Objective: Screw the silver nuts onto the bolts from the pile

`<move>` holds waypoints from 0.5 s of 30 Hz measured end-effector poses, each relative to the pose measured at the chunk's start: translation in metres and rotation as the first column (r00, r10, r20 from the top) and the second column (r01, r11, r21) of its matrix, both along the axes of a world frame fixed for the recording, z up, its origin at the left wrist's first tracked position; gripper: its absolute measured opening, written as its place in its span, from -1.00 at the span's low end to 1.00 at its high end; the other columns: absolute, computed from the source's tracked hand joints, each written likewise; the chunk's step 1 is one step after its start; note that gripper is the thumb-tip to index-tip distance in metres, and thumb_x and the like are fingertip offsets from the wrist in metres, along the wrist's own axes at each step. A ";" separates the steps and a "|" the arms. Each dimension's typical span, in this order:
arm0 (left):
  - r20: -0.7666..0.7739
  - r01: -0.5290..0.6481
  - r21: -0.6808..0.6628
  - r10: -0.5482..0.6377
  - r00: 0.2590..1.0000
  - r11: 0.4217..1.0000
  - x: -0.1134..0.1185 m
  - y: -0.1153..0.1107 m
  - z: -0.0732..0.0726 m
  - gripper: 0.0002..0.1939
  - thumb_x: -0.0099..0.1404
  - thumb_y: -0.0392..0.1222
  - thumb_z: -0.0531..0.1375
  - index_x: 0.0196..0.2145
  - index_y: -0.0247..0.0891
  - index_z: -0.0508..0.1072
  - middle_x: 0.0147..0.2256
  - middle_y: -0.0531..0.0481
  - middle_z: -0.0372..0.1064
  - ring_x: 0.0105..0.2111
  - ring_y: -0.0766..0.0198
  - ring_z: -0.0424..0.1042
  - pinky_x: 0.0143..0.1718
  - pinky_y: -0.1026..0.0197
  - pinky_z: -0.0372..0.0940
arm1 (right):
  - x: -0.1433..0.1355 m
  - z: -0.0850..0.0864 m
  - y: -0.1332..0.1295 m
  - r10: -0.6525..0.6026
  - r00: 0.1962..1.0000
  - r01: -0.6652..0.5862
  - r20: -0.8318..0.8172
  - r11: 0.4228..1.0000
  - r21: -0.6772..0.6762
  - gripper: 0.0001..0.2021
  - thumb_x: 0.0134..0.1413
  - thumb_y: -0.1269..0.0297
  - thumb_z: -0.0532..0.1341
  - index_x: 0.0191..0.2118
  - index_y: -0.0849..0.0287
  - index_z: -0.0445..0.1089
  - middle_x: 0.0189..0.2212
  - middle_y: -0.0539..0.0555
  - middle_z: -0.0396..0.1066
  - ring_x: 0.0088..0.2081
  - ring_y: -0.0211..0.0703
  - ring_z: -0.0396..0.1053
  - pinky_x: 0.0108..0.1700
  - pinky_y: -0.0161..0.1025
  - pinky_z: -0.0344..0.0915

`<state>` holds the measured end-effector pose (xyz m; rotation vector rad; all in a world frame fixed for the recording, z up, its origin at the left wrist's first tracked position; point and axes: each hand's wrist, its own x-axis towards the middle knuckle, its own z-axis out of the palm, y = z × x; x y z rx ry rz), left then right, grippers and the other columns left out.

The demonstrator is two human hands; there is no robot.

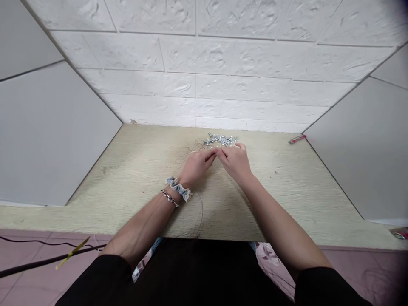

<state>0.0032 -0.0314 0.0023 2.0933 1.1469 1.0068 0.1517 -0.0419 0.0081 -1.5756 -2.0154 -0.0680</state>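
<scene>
Fingertips of my left hand (pixel 196 165) and my right hand (pixel 235 162) meet above the wooden tabletop (pixel 153 161). Both hands are closed in a pinch, thumbs close together; whatever they hold, if anything, is hidden by the fingers. Just beyond them lies a small pile of silvery bolts and screws (pixel 223 139), several pieces heaped loosely. A pale blue and white scrunchie (pixel 179 189) and a chain bracelet (pixel 170 198) circle my left wrist.
White brick-patterned wall (pixel 197 80) closes off the back. Grey panels stand at the left (pixel 57 136) and right (pixel 360 144). A red tool, perhaps a folding knife (pixel 297 139), lies by the right panel. A dark cable (pixel 35 263) with a yellow tie crosses at lower left.
</scene>
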 end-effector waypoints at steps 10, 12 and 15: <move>0.073 -0.028 -0.080 0.034 0.997 0.996 0.001 0.002 0.003 -0.75 0.25 -0.22 0.15 -0.15 -0.17 0.56 -0.52 0.06 0.43 -0.47 0.31 0.33 -0.31 0.32 0.17 | -0.003 0.003 -0.004 0.042 0.994 -0.048 -0.102 0.997 -0.061 -0.51 0.26 0.10 -0.14 -0.63 0.13 0.23 -0.66 -0.02 0.34 -0.51 -0.23 0.27 0.04 -0.12 0.11; 0.063 -0.053 -0.072 0.057 0.996 0.996 0.000 0.004 0.002 -0.72 0.25 -0.22 0.15 -0.10 -0.19 0.54 -0.48 0.05 0.47 -0.44 0.31 0.35 -0.30 0.32 0.18 | -0.005 0.003 -0.004 0.042 0.996 -0.047 -0.077 0.996 -0.070 -0.59 0.20 0.16 -0.07 -0.64 0.13 0.22 -0.66 -0.02 0.35 -0.52 -0.24 0.25 0.02 -0.13 0.11; 0.026 -0.062 -0.040 0.063 0.998 0.997 -0.001 0.005 0.000 -0.70 0.26 -0.21 0.13 -0.07 -0.21 0.53 -0.44 0.03 0.49 -0.43 0.31 0.36 -0.29 0.32 0.19 | -0.005 0.003 -0.003 0.042 0.998 -0.046 -0.053 0.995 -0.083 -0.63 0.16 0.21 -0.04 -0.64 0.13 0.20 -0.65 -0.01 0.36 -0.52 -0.24 0.26 -0.03 -0.14 0.13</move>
